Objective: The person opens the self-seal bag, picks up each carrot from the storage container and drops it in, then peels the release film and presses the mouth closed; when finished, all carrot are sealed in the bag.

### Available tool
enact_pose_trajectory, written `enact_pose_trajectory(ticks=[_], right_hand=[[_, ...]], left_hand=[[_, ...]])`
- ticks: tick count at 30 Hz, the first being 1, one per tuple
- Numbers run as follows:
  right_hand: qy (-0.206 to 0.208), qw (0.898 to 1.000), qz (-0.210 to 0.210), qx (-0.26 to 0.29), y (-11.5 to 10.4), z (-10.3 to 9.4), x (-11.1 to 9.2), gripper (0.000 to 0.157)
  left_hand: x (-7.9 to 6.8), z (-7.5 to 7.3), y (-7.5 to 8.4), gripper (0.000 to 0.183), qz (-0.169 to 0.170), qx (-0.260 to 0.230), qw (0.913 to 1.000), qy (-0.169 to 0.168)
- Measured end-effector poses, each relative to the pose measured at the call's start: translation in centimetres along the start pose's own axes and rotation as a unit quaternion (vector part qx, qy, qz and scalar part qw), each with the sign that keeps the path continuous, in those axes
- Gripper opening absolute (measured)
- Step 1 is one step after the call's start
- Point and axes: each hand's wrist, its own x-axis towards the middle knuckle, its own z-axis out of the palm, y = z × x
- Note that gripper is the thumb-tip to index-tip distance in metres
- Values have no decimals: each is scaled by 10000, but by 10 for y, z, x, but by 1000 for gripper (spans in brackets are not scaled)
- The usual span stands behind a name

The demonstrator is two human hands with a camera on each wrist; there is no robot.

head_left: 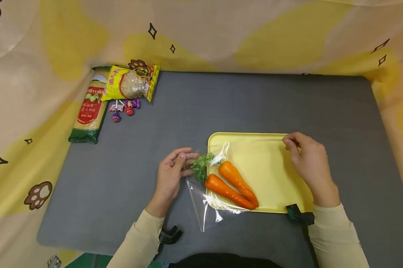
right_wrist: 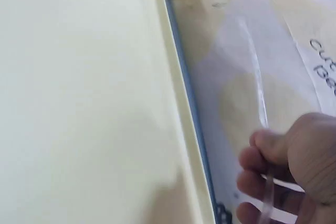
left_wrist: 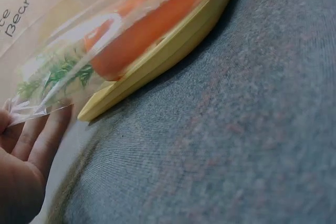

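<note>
Two orange carrots (head_left: 233,186) with green tops (head_left: 201,163) show through a clear plastic bag (head_left: 201,212), overlapping the left part of a yellow tray (head_left: 265,160). My left hand (head_left: 173,169) pinches the bag's edge beside the green tops; in the left wrist view the film gathers at its thumb, the other fingers stretched underneath. Over the tray's far right corner, my right hand (head_left: 306,160) pinches a thin clear strip (right_wrist: 257,82) between thumb and forefinger. That strip runs leftward from the fingertips in the head view, and its lower end passes behind the curled fingers in the right wrist view.
At the table's back left lie a green-and-red pasta packet (head_left: 89,108) and a yellow snack bag (head_left: 132,83). Several wrapped sweets and lollipops (head_left: 129,111) sit just in front of them. A patterned cloth (head_left: 201,37) hangs behind the grey table (head_left: 148,126).
</note>
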Motion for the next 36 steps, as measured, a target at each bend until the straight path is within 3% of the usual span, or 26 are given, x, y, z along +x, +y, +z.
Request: enact_pose_trajectory(ticks=[2,4,6,10,12,15,17,19,21,24,26,31,36], right_hand=[[-20,9995,310,-40,10,-9,-4,13],[-336,9984,438,-73,18,-16,-8,14],[-929,9953,209,-193,24,-20,-13,16],[-1918,9788,-603,-381,23,-23,-24,31],[-1838,9786,-725,-579,15,-26,-26,37],[-1121,9918,-458,-406,-2,-32,-23,36],[-501,9984,-246,75,-15,-28,-19,31],[-340,9957,49,859,-31,-17,-14,26],[-724,9838,335,1605,-46,1,-11,28],[-1735,9532,791,2345,-65,30,-8,36],[-2147,9337,997,2686,-72,47,-7,30],[-2102,9151,1191,3229,-80,65,-10,6],[-2192,9038,1312,3433,-79,65,-15,15]], left_hand=[[0,-3,0,38,8,-85,9998,162],[1,-5,1,39,-20,-150,9996,254],[1,-8,3,41,-96,-136,9994,311],[3,-7,6,43,-234,-104,9992,319],[3,-5,7,42,-259,-72,9991,316],[2,-1,9,39,-274,-9,9992,280],[1,1,10,36,-268,53,9993,265],[-1,2,12,31,-232,98,9994,239],[-2,4,13,23,-174,82,9996,186],[-4,9,14,15,-21,71,10000,-19],[-4,12,13,13,51,48,9999,-156],[-2,13,12,12,54,51,9999,-73],[1,7,9,12,-154,-217,9990,367]])
